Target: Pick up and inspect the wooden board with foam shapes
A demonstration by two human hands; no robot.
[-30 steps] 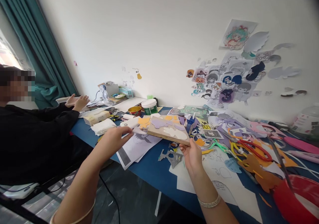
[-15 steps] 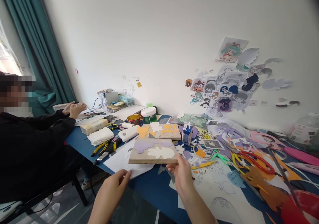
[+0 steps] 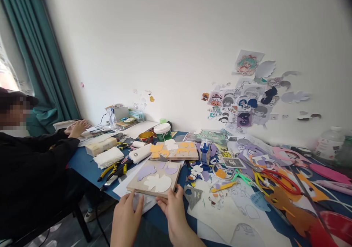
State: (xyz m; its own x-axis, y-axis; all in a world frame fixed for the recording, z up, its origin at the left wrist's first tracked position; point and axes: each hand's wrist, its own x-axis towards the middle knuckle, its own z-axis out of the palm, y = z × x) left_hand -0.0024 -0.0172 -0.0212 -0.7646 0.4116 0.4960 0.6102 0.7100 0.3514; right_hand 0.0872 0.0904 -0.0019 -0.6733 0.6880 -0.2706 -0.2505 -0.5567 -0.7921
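A flat beige board lies near the front edge of the table, with purple cut-out shapes and a white cut-out shape on top. My right hand grips its front right corner, thumb at the upper edge and fingers curled at the front. At the front left edge, my left hand holds the board between thumb and fingers; the fingertips are partly hidden. White paper sticks out from under the board. Right behind is a second board with orange and white cut-outs.
Pliers, a white roll, a blue carton and a white-lidded tub stand or lie around the boards. Red-handled scissors and paper scraps cover the right side. A co-worker sits at the left.
The board has moved left and down toward me and now shows more of its top. My left hand has come to its front edge; my right hand has moved left with it.
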